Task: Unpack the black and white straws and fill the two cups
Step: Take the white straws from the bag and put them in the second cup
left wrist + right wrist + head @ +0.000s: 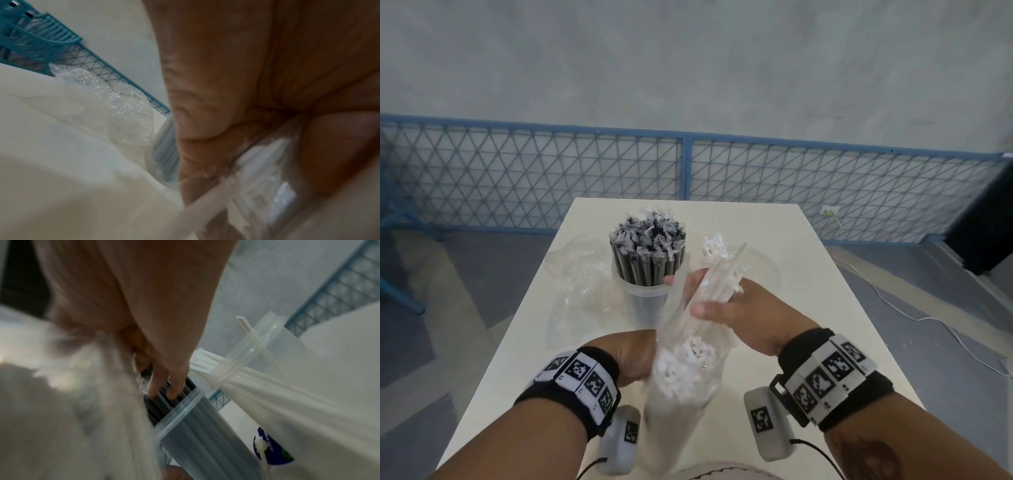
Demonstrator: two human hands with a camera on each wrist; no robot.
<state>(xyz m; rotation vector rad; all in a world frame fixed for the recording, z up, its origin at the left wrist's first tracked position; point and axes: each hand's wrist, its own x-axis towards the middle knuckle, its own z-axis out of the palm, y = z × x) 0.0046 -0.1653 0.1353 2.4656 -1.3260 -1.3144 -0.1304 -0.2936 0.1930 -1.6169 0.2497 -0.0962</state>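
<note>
A clear cup point(650, 298) packed with wrapped black straws point(647, 250) stands mid-table. Right of it, partly behind my right hand, a second clear cup point(770, 270) holds a few white straws point(714, 248); the right wrist view shows this cup point(265, 344) beside the black-straw cup point(197, 426). My left hand point(635, 356) grips a clear bag of white straws point(688, 373) upright near the table's front edge. Above the bag's mouth, my right hand point(690, 296) grips a bundle of white straws point(717, 286). The left fingers are hidden behind the bag.
An empty crumpled plastic bag point(578, 274) lies left of the black-straw cup on the white table point(825, 325). Behind the table runs a blue mesh fence point(685, 171). A black box point(983, 233) and a white cable point(893, 301) are on the floor at right.
</note>
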